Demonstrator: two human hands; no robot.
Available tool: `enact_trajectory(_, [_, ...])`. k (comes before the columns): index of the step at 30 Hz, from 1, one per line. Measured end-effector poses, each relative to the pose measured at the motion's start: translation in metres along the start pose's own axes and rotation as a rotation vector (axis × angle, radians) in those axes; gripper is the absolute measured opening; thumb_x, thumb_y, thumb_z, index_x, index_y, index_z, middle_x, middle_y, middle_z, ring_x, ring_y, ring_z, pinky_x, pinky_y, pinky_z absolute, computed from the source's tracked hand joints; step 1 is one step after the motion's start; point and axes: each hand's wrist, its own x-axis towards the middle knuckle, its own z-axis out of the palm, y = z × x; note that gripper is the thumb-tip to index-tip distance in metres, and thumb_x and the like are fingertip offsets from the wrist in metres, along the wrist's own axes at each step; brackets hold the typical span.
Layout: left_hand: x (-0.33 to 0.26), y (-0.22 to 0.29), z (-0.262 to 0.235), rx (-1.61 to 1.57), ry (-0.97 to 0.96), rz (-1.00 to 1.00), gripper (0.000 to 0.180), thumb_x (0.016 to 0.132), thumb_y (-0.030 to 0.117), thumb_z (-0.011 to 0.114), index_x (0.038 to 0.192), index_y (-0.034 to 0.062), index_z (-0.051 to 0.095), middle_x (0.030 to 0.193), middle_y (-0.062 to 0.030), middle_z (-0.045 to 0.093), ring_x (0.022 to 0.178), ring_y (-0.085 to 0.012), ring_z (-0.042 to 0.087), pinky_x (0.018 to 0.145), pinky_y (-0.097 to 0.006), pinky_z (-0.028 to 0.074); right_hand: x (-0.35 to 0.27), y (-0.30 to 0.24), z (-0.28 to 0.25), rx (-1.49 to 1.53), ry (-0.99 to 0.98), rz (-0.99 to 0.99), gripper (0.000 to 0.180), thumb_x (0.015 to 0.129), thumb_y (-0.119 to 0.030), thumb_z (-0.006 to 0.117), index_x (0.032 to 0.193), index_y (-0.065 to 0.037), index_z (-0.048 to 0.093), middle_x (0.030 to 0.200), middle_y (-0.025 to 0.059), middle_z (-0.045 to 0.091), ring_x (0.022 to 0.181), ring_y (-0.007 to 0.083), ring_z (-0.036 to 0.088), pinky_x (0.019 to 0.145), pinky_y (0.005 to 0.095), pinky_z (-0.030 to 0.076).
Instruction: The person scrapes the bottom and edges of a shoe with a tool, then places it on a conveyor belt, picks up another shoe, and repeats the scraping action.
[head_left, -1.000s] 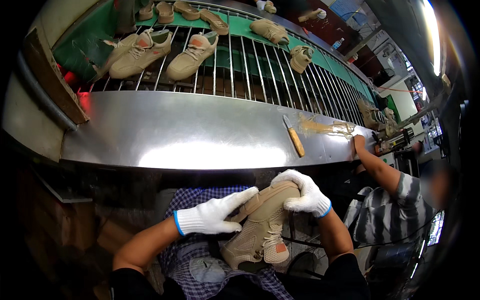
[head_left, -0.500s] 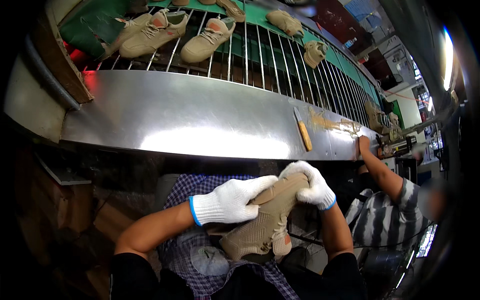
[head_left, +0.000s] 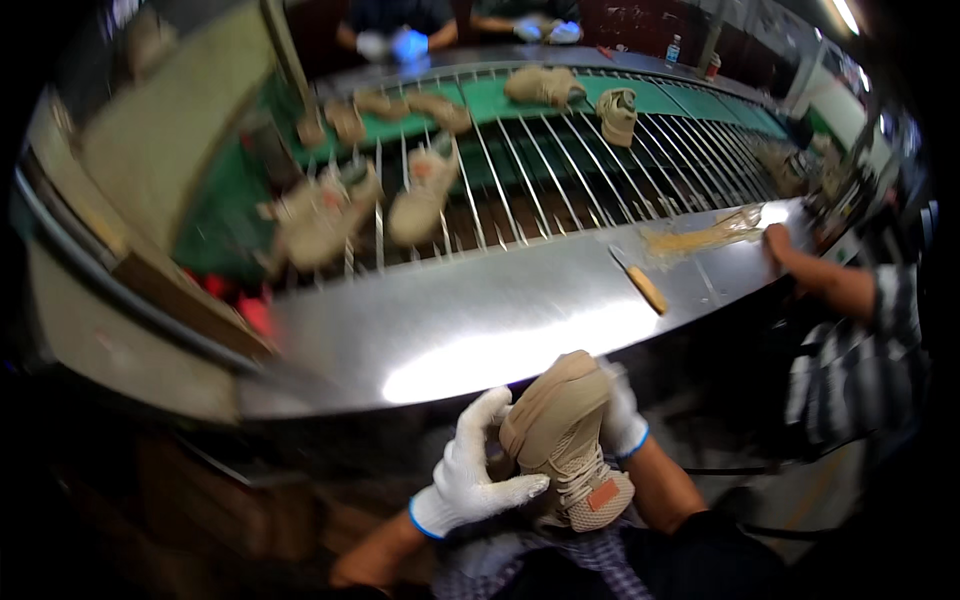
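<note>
1. Where the picture bends toward its rim, a long steel counter (head_left: 470, 320) curves across the middle, shiny with a bright glare, and the room behind it is dark.
2. Beyond the counter runs a green belt (head_left: 700, 100) under a rack of thin metal rods (head_left: 560, 190), with several tan shoes (head_left: 420, 200) lying on it; the nearer ones are blurred.
3. At the right edge a co-worker's striped sleeve (head_left: 850, 370) comes in, and that person's hand (head_left: 778, 243) rests on the counter beside a yellowish smear (head_left: 700, 238).
4. A tan shoe (head_left: 562, 440) sits below the counter's front edge, toe up, held between both gloved hands.
5. The left hand (head_left: 472, 472) grasps its side with fingers spread along it.
6. The right hand (head_left: 622, 418) grips the far side, mostly hidden behind the shoe.
7. A wooden-handled tool (head_left: 640, 283) lies on the counter; its thin end is hard to make out.
</note>
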Motion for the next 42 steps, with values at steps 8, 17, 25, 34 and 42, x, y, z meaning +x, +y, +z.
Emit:
enact_trajectory(8, [0.093,-0.028,-0.076,0.334,0.052,-0.227,0.034,0.100,0.009,0.049,0.113,-0.0072,0.075,0.113,-0.0168,0.076,0.108,-0.0235,0.071,0.099,-0.034,0.054,0.003,-0.049,0.026,-0.932,-0.355,-0.091,0.085,0.093,-0.039,0.071,0.162,-0.005,0.035,0.138,0.0292,0.062,0.113,0.0465,0.070,0.098,0.0486,0.060])
enact_trajectory(17, [0.102,-0.069,-0.034,0.245,0.051,-0.150,0.045,0.108,0.019,0.042,0.106,-0.0086,0.077,0.102,-0.0196,0.079,0.095,-0.0268,0.075,0.093,-0.037,0.058,-0.032,0.001,0.002,-1.207,0.024,-0.452,0.068,0.087,-0.006,0.068,0.152,-0.002,0.050,0.120,0.0213,0.070,0.075,0.0291,0.075,0.061,0.0353,0.063])
enact_trajectory(25, [0.101,-0.073,-0.048,0.277,0.054,-0.116,0.046,0.108,0.020,0.041,0.105,-0.0082,0.077,0.099,-0.0207,0.079,0.092,-0.0295,0.076,0.090,-0.038,0.059,-0.010,0.007,-0.011,-1.203,-0.063,-0.522,0.056,0.089,-0.007,0.075,0.144,-0.009,0.063,0.099,0.0086,0.075,0.068,0.0214,0.073,0.054,0.0304,0.059])
enact_trajectory(34, [0.100,-0.074,-0.043,0.407,0.130,-0.085,0.045,0.105,0.021,0.043,0.105,-0.0069,0.079,0.101,-0.0201,0.080,0.095,-0.0309,0.076,0.092,-0.039,0.059,-0.013,0.010,-0.007,-1.008,0.066,-0.336,0.056,0.095,-0.007,0.069,0.150,-0.010,0.060,0.108,0.0159,0.075,0.084,0.0321,0.075,0.076,0.0385,0.063])
enact_trajectory(42, [0.111,-0.060,-0.052,0.253,0.135,-0.162,0.047,0.110,0.025,0.044,0.101,-0.0069,0.078,0.098,-0.0164,0.079,0.090,-0.0237,0.074,0.088,-0.036,0.058,-0.022,-0.026,0.034,-1.265,-0.003,-0.132,0.059,0.095,-0.009,0.068,0.152,-0.006,0.054,0.101,0.0185,0.071,0.076,0.0352,0.073,0.067,0.0416,0.062])
